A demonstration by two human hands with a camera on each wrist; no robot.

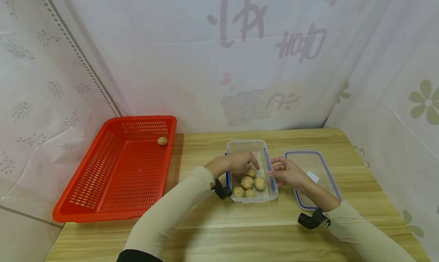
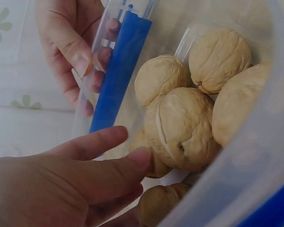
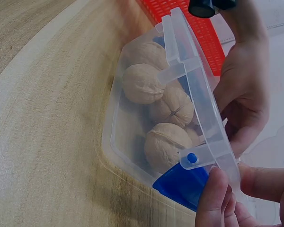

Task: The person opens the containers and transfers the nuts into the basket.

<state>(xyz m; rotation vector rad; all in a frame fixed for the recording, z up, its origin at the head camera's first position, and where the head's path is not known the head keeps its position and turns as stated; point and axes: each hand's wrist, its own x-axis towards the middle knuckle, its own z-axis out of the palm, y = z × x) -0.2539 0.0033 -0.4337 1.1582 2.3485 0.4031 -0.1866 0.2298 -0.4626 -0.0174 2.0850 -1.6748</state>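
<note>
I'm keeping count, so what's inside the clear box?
At least five walnuts show in the box. The left hand covers part of the inside, so I can't give the full count.

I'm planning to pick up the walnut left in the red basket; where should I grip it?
Probably pinch the walnut across its rounded sides, coming from above and slightly from the left. It lies near the far end, close to the red basket's right wall, while the top is open and bare floor lies leftward.

The walnuts [image 1: 247,182] are tan, the latches [image 2: 120,71] blue, the basket [image 1: 133,170] red.
</note>
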